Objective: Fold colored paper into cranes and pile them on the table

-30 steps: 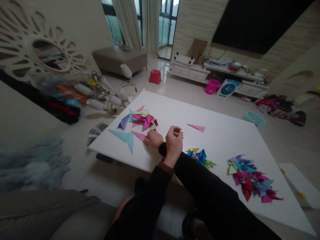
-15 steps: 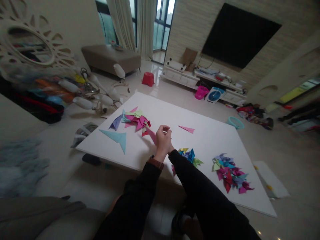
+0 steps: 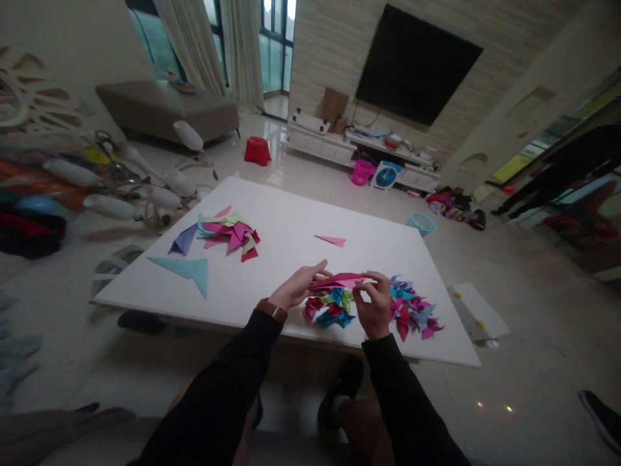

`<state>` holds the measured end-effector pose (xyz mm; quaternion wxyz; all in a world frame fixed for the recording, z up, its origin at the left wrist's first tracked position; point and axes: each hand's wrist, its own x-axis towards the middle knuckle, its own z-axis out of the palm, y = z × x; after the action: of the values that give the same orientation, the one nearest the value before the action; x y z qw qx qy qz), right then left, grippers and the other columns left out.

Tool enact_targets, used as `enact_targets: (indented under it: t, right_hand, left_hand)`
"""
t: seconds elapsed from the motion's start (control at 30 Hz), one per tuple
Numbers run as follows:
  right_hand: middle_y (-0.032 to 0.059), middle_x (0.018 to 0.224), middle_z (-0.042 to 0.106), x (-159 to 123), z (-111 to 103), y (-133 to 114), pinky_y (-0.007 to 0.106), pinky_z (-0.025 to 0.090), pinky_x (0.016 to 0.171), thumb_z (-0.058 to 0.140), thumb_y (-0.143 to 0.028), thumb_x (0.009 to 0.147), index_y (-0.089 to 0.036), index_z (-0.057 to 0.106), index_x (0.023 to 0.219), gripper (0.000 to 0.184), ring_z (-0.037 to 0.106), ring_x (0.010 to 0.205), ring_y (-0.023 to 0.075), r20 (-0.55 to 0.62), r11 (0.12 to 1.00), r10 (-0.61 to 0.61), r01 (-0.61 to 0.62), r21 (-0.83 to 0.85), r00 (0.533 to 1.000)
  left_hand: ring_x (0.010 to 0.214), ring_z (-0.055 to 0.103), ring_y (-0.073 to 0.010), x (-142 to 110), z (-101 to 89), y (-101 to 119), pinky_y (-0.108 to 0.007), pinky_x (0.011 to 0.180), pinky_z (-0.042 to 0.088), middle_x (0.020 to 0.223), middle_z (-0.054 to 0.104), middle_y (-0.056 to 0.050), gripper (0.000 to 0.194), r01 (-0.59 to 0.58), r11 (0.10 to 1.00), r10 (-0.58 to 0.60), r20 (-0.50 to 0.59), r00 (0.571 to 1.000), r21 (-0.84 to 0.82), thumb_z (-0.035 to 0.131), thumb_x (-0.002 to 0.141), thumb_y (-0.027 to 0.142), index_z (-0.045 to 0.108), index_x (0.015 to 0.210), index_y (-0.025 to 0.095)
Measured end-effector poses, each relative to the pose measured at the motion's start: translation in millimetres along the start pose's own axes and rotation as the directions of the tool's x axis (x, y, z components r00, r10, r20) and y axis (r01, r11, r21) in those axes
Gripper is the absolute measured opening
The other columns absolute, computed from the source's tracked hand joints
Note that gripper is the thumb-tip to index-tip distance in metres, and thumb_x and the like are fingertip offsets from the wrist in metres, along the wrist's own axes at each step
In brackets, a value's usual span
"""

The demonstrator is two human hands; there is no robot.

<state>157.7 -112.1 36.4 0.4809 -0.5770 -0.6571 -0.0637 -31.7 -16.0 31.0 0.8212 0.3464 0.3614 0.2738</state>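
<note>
Between my two hands a pink folded paper piece (image 3: pixel 338 280) is held up above the near part of the white table (image 3: pixel 281 226). My left hand (image 3: pixel 299 285) grips its left end, thumb raised. My right hand (image 3: pixel 374 301) pinches the right end between thumb and fingers. Just below and behind it lies a pile of folded papers (image 3: pixel 334 314) in blue, green and red, partly hidden. Right of my right hand sits a second pile of colourful folded papers (image 3: pixel 412 310). A lone pink paper plane shape (image 3: pixel 331 241) lies farther back.
On the table's left are a heap of folded papers (image 3: pixel 233 232) and a light blue folded sheet (image 3: pixel 187 268). A red stool (image 3: pixel 257 150) and a teal basket (image 3: pixel 423 223) stand on the floor beyond. A person in dark clothes (image 3: pixel 567 165) is at the far right.
My right hand took the pink folded paper from the left side and carried it right. My hands, crossed before, are now apart with the paper between them. The view has swung right.
</note>
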Motion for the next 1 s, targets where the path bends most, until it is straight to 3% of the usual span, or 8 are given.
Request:
enact_targets:
  t: [0.13, 0.23, 0.3, 0.37, 0.43, 0.5, 0.7, 1.0]
  right_hand:
    - [0.0111, 0.114, 0.062, 5, 2, 8, 0.043, 0.057, 0.084, 0.063, -0.017, 0.088, -0.024, 0.067, 0.076, 0.014, 0.059, 0.115, 0.0273, 0.0, 0.995, 0.052, -0.052, 0.085, 0.999]
    - [0.0099, 0.118, 0.061, 7, 6, 11, 0.041, 0.057, 0.088, 0.068, -0.019, 0.083, -0.023, 0.069, 0.09, 0.008, 0.06, 0.115, 0.0255, -0.028, 0.94, 0.236, -0.22, 0.26, 0.971]
    - [0.0086, 0.121, 0.062, 7, 11, 9, 0.038, 0.058, 0.085, 0.071, -0.025, 0.08, -0.024, 0.067, 0.105, 0.026, 0.063, 0.11, 0.023, -0.004, 0.773, 0.475, -0.414, 0.48, 0.88]
    - [0.0064, 0.115, 0.066, 6, 18, 6, 0.037, 0.06, 0.081, 0.07, -0.036, 0.08, -0.024, 0.064, 0.106, 0.03, 0.067, 0.099, 0.0206, 0.147, 0.46, 0.662, -0.552, 0.695, 0.735]
    - [0.0043, 0.101, 0.071, 3, 26, 0, 0.037, 0.06, 0.08, 0.071, -0.045, 0.079, -0.023, 0.065, 0.096, 0.028, 0.069, 0.089, 0.0193, 0.326, 0.178, 0.703, -0.601, 0.779, 0.632]
    - [0.0043, 0.089, 0.074, 0, 34, -5, 0.035, 0.06, 0.079, 0.079, -0.044, 0.073, -0.02, 0.068, 0.086, 0.03, 0.07, 0.083, 0.0191, 0.408, 0.074, 0.7, -0.627, 0.776, 0.587]
    - [0.0053, 0.077, 0.076, -1, 39, 4, 0.03, 0.056, 0.067, 0.09, -0.036, 0.06, -0.013, 0.074, 0.079, 0.034, 0.067, 0.067, 0.0167, 0.256, 0.17, 0.82, -0.644, 0.746, 0.513]
    - [0.0017, 0.074, 0.072, 8, 17, 34, 0.028, 0.055, 0.064, 0.09, -0.041, 0.058, -0.016, 0.074, 0.08, 0.037, 0.063, 0.063, 0.0121, 0.077, 0.308, 0.845, -0.6, 0.739, 0.529]
  left_hand:
    - [0.061, 0.061, -0.0102, 4, 1.2, -4, -0.021, 0.057, 0.048, 0.081, 0.074, -0.01, 0.041, -0.037, 0.988, 0.029, 0.054, 0.998, 0.152, 0.094, 0.062, 0.035, 0.078, 0.09, 0.01]
    - [0.059, 0.06, -0.0097, 12, 1.7, -6, -0.022, 0.058, 0.048, 0.074, 0.072, -0.007, 0.043, -0.076, 0.984, 0.075, 0.013, 0.997, 0.16, 0.095, 0.06, 0.032, 0.078, 0.092, 0.009]
    - [0.06, 0.061, -0.0104, 17, 4.0, -8, -0.024, 0.061, 0.051, 0.073, 0.072, -0.006, 0.042, -0.139, 0.98, 0.144, -0.026, 0.989, 0.144, 0.095, 0.059, 0.031, 0.078, 0.091, 0.01]
    - [0.064, 0.063, -0.0116, 20, 7.6, -10, -0.026, 0.066, 0.054, 0.076, 0.074, -0.006, 0.042, -0.213, 0.968, 0.221, -0.044, 0.974, 0.136, 0.096, 0.057, 0.031, 0.078, 0.089, 0.011]
    - [0.07, 0.067, -0.0141, 22, 11.5, -12, -0.028, 0.072, 0.056, 0.083, 0.077, -0.007, 0.043, -0.263, 0.952, 0.271, -0.034, 0.962, 0.156, 0.096, 0.055, 0.031, 0.079, 0.089, 0.012]
    - [0.075, 0.07, -0.0169, 22, 14.7, -15, -0.03, 0.076, 0.057, 0.085, 0.078, -0.008, 0.043, -0.288, 0.934, 0.297, -0.01, 0.955, 0.211, 0.096, 0.056, 0.033, 0.08, 0.09, 0.012]
    - [0.076, 0.073, -0.0208, 19, 14.3, -18, -0.034, 0.078, 0.06, 0.083, 0.079, -0.011, 0.041, -0.229, 0.928, 0.242, -0.008, 0.97, 0.293, 0.095, 0.057, 0.035, 0.08, 0.087, 0.011]
    - [0.069, 0.072, -0.021, 18, -5.8, -4, -0.036, 0.074, 0.061, 0.071, 0.075, -0.01, 0.035, -0.251, 0.891, 0.32, -0.129, 0.939, 0.379, 0.095, 0.056, 0.032, 0.078, 0.078, 0.01]
